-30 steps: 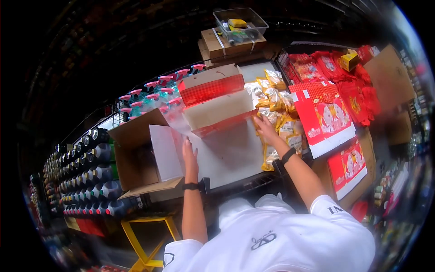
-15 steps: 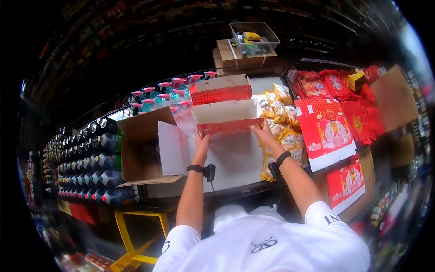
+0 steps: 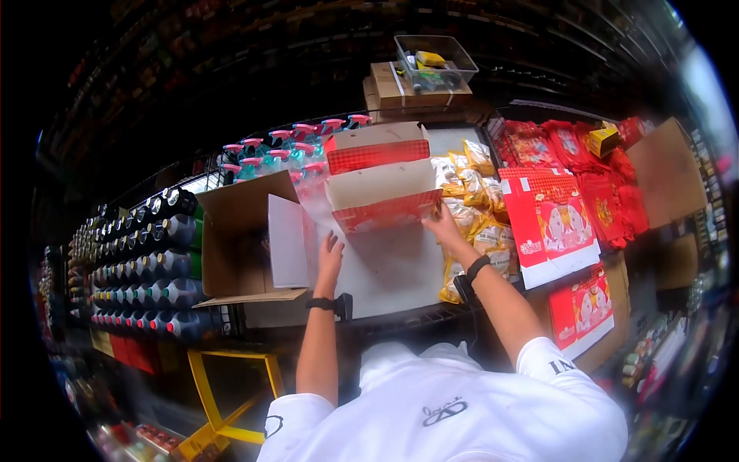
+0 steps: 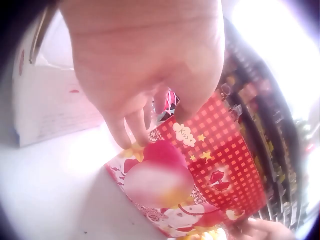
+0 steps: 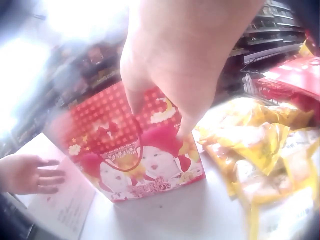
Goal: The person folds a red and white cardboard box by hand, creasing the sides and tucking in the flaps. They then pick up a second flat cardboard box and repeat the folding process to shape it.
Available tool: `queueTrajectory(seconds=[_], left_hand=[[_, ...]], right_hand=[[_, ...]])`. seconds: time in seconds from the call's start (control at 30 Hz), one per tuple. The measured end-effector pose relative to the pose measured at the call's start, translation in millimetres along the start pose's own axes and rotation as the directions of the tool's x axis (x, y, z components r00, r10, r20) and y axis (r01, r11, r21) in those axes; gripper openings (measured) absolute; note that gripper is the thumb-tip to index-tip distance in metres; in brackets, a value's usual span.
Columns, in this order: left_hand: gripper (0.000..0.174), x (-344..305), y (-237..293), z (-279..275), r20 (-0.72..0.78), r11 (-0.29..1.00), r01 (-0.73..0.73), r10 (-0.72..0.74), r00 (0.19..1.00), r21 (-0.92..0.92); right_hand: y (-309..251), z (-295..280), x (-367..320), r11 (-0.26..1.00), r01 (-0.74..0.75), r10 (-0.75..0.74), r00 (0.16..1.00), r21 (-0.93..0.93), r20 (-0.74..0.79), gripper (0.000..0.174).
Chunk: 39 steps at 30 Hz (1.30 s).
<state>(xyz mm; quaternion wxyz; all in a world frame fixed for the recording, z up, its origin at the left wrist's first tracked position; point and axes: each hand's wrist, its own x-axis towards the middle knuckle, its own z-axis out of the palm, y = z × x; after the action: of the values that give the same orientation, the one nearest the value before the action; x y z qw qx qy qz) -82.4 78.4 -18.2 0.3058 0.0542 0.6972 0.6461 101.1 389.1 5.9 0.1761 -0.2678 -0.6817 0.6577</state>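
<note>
Head view: I have the red gift box (image 3: pixel 389 206) on the white bench (image 3: pixel 385 273), ahead of the person, its upper edge showing pale inner card. Right hand (image 3: pixel 443 229) at its right end, grip closed on the box edge, thumb and fingers at the printed side in the right wrist view. A thin red cord (image 5: pixel 131 167) loops across the checked and cartoon-printed face.

Left hand (image 3: pixel 329 260) off the box, near its left side; grip spread, holding nothing, fingers apart. Right wrist view confirms a gap between those fingers and the box.

Just behind the box, a second red checked piece (image 3: pixel 379 156) with a pale upper part; whether it is a separate box, I cannot tell.

Left of the left hand: white panel (image 3: pixel 289 242) upright at the mouth of an open brown carton (image 3: pixel 237 231). Beyond that, rows of dark bottles (image 3: pixel 154 269). Spray bottles (image 3: pixel 281 150) with pink tops, back left.

Right of the box: yellow-and-white packets (image 3: pixel 473 219) in a loose heap. Further right, a flat red-and-white printed sheet (image 3: pixel 556 223) beside red packages (image 3: pixel 608 189). At the back, a clear bin (image 3: pixel 436 69) on brown cartons (image 3: pixel 412 96).
</note>
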Motion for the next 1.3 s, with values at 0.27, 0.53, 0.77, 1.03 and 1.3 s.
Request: queueTrajectory(seconds=[0.27,0.53,0.77,1.03,1.3], left_hand=[[0.033,-83.1,-34.1,-38.4,0.055,0.944,-0.175,0.166,0.985,0.28],[0.035,-155.0,-19.5,-34.1,0.096,0.911,-0.109,0.077,0.992,0.397],[0.032,-161.7,1.4,28.7,0.341,0.769,-0.277,0.082,0.936,0.575],[0.029,-159.5,23.2,122.1,0.702,0.554,-0.608,0.059,0.71,0.569],[0.03,-181.0,44.3,217.2,0.751,0.513,-0.672,0.078,0.656,0.534]], right_hand=[[-35.5,6.5,1.0,0.964,-0.146,0.126,0.987,-0.223,-0.104,0.085],[-14.3,-28.6,-27.4,0.98,-0.153,0.153,0.988,-0.131,-0.006,0.073],[-10.6,-93.1,-148.9,0.899,-0.205,0.215,0.976,-0.387,-0.018,0.043],[-54.1,-163.7,-252.5,0.757,-0.258,0.065,0.944,-0.601,-0.323,0.032],[66.5,-285.4,-272.1,0.892,-0.444,0.286,0.416,0.082,-0.863,0.045]])
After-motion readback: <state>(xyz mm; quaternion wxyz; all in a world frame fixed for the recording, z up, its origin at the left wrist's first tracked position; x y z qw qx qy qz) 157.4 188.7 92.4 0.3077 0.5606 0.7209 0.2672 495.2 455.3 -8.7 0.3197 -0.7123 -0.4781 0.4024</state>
